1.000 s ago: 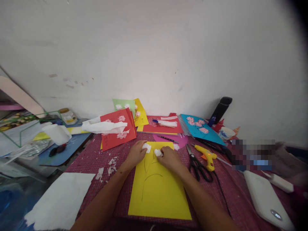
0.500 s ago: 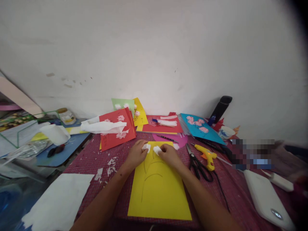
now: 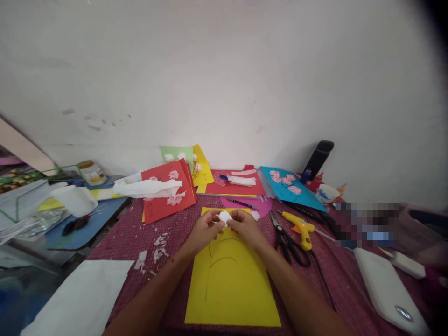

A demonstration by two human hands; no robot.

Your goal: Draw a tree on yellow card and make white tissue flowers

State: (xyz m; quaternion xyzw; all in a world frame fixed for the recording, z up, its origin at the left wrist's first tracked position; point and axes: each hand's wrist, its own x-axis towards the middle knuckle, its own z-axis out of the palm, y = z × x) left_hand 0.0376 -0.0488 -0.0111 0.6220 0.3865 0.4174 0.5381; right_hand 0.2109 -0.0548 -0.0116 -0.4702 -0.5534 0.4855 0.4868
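Between my two hands, over the top part of a yellow sheet of paper [image 3: 234, 284], is a small crumpled piece of white tissue paper [image 3: 225, 218]. My left hand [image 3: 206, 228] pinches it from the left with thumb and fingers. From the right, my right hand [image 3: 244, 226] pinches its other side. Curved dark pencil-like lines run down the yellow sheet below my hands. Black-handled scissors [image 3: 289, 242] and a yellow glue gun [image 3: 301, 227] with a cord lie to the right of my right hand.
Red cards [image 3: 168, 196] with pink paper flowers and white tissue strips stand at the back left. A blue card [image 3: 294, 186] leans back right beside a black bottle [image 3: 318, 158]. White paper [image 3: 80, 294] lies front left; a white device [image 3: 388, 289] lies right.
My hands have come together. The white tissue, which showed as two separate pieces, one in each hand, now shows as one bunch between my fingertips.
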